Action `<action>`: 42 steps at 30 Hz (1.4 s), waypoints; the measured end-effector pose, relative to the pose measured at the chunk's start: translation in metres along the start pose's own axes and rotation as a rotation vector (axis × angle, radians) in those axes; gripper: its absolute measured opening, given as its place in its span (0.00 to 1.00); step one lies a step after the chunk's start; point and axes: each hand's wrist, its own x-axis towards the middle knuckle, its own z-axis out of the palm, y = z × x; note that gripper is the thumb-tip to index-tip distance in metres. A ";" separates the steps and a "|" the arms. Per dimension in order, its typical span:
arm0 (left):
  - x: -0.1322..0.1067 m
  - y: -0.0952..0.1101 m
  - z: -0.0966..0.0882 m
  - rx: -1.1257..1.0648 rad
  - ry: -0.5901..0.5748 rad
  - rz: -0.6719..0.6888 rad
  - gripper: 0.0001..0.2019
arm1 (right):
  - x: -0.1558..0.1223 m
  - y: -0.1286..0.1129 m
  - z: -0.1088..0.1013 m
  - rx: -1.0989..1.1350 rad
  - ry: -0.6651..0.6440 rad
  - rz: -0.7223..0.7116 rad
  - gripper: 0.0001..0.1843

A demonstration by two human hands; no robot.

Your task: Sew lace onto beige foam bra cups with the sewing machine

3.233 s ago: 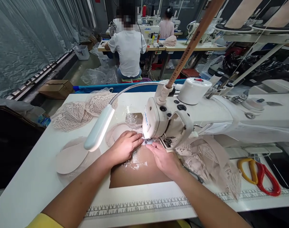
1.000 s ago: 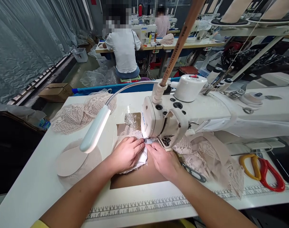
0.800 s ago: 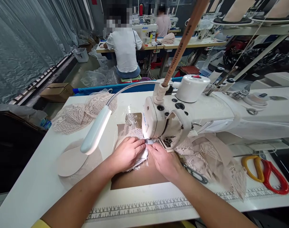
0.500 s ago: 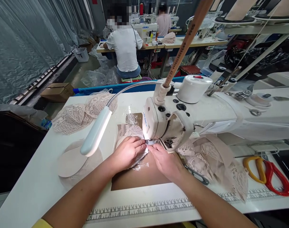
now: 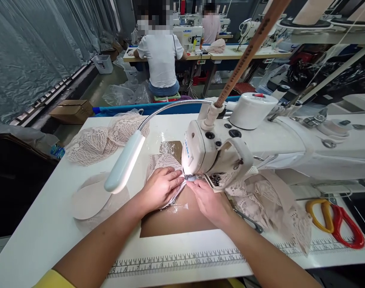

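Observation:
A beige lace piece [image 5: 162, 161] lies under the white sewing machine head [image 5: 197, 150], at the presser foot [image 5: 190, 177]. My left hand [image 5: 162, 187] rests on the lace with its fingers stretched flat toward the needle. Close to the foot, my right hand [image 5: 208, 200] pinches the edge of the lace between its fingertips; part of that grip is hidden. Beneath both hands is a brown plate [image 5: 176, 224] with clear film on it. The lit lamp [image 5: 124, 164] hangs left of the machine head.
Lace cups [image 5: 95, 144] lie at the back left, round pale pads [image 5: 90, 200] at the left. More lace [image 5: 269, 200], dark-handled snips [image 5: 250, 222] and red-and-yellow scissors [image 5: 344, 224] lie right. A ruler strip [image 5: 176, 262] runs along the front. A co-worker [image 5: 161, 60] sits ahead.
The view has shifted slightly, so the machine head sits a little farther right. The lace under my left hand has turned slightly; both hands stay beside the presser foot.

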 end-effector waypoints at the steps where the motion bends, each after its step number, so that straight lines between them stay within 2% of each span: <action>1: -0.001 0.001 -0.001 0.004 -0.007 0.000 0.17 | 0.000 0.000 -0.001 0.004 0.002 0.000 0.23; 9: -0.007 0.012 -0.010 -0.035 -0.107 0.031 0.17 | -0.001 0.003 -0.003 0.064 0.057 0.024 0.20; 14: -0.007 0.008 -0.011 0.001 -0.136 0.148 0.16 | -0.003 0.000 -0.004 0.061 -0.026 -0.049 0.24; 18: -0.009 0.003 -0.010 0.018 -0.115 0.232 0.15 | -0.002 -0.005 -0.006 -0.016 -0.019 -0.054 0.24; 28: -0.005 0.010 -0.006 0.009 -0.025 0.156 0.11 | -0.002 -0.008 -0.007 -0.052 0.012 -0.070 0.24; 34: -0.004 0.009 -0.007 -0.006 -0.062 0.122 0.10 | -0.001 -0.007 -0.013 0.017 0.016 -0.155 0.24; 42: -0.006 0.002 -0.006 0.005 -0.089 0.189 0.09 | 0.001 -0.008 -0.015 0.037 -0.028 -0.175 0.23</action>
